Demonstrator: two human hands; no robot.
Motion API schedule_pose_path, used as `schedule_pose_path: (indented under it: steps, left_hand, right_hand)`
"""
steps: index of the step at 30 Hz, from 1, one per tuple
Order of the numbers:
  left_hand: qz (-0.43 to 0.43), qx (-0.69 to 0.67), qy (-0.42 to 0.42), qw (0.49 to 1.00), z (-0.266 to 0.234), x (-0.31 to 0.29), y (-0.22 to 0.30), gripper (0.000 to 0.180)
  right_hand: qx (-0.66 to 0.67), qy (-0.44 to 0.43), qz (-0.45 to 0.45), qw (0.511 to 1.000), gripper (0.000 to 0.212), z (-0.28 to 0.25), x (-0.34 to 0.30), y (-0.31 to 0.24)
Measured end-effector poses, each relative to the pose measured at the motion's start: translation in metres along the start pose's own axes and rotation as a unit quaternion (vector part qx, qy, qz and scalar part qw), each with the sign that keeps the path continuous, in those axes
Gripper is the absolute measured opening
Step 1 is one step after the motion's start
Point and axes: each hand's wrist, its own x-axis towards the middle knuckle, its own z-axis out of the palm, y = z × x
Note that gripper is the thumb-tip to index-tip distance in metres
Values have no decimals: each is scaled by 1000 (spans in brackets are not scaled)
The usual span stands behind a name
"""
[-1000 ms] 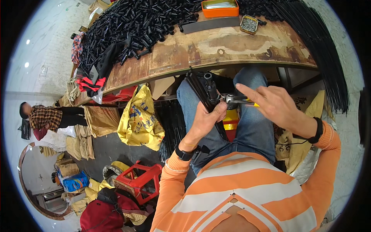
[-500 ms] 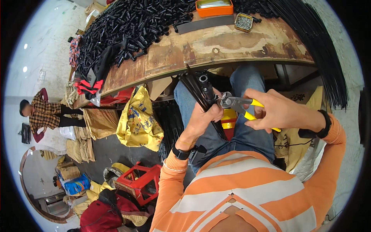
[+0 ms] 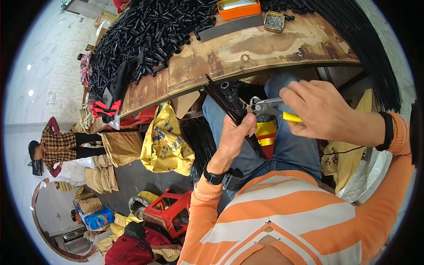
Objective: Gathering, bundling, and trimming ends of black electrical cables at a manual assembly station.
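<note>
My left hand (image 3: 237, 131) is closed round a bundle of thin black rods (image 3: 221, 99) with a black tubular fitting (image 3: 231, 92) among them, above my lap. In my right hand (image 3: 316, 108) is a pair of cutting pliers (image 3: 264, 105) with yellow handles, my fingers wrapped round the grips. The metal jaws are right beside the black fitting, close to my left thumb. What lies between the jaws is too small to make out. My right fingers cover most of the handles.
On the wooden table (image 3: 260, 51) lie a large heap of black tubular parts (image 3: 145, 37), an orange box (image 3: 240, 11), a grey bar (image 3: 232, 28) and a small tin of metal bits (image 3: 274, 21). Long black rods (image 3: 366, 44) hang off its right end. A person (image 3: 57, 145) stands at left.
My right hand has shifted up and to the right and wraps further over the pliers' handles, which stood apart earlier. My left hand keeps the rods; the whole view has shifted slightly.
</note>
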Motion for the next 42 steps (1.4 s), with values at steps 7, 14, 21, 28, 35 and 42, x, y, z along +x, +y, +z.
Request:
schedule_pose_path:
  steps: [7, 14, 21, 28, 35, 42]
  left_hand:
    - [14, -41, 25, 999, -4, 2, 1, 27]
    - [41, 4, 60, 997, -13, -2, 0, 20]
    - [70, 4, 80, 994, -26, -10, 7, 38]
    - [60, 17, 36, 997, -15, -6, 4, 43]
    - [72, 0, -13, 997, -29, -13, 4, 44]
    - [72, -40, -43, 996, -35, -16, 10, 45]
  right_hand:
    - [-137, 231, -138, 953, 57, 6, -8, 9]
    - [291, 242, -13, 926, 47, 111, -23, 11]
    - [246, 247, 139, 927, 62, 221, -3, -7]
    - [45, 224, 165, 960, 32, 247, 47, 0]
    - [294, 340, 36, 892, 36, 173, -13, -6]
    - [592, -376, 188, 688, 35, 132, -50, 20]
